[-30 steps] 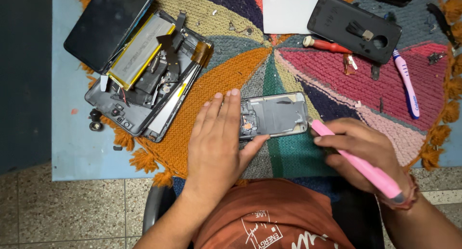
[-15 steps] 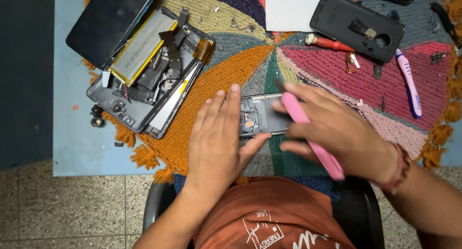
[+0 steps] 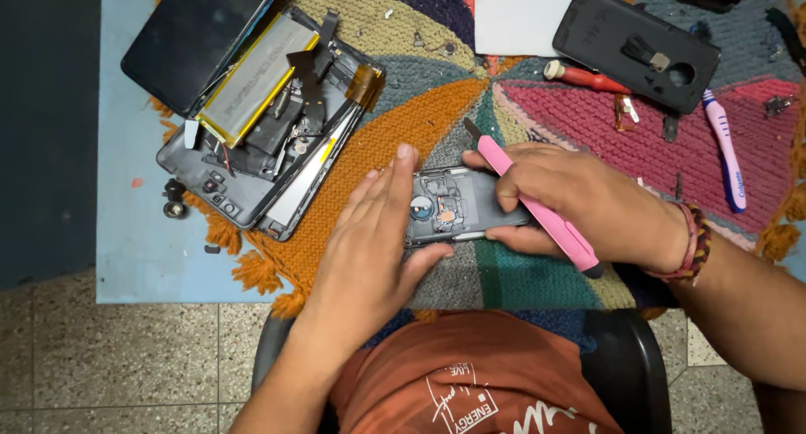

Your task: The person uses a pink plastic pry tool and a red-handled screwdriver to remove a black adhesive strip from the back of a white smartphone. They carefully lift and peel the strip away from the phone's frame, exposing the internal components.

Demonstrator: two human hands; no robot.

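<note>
Two hands on opened phone (image 3: 457, 206), left hand (image 3: 374, 245) flat, right hand (image 3: 579, 203) gripping pink tool (image 3: 537, 209), dismantled tablet (image 3: 269, 115) nearby.

Repair bench — opened phones (image 3: 260, 123), screwdriver (image 3: 588, 77).

Opened grey phone (image 3: 457, 206), back cover off, lying flat and lengthwise at the centre of the woven mat; circular parts and a copper-coloured component exposed inside. Pink tool (image 3: 537, 209), slender, with a dark tip pointing to 10 o'clock, slanting across the phone's right end.
</note>
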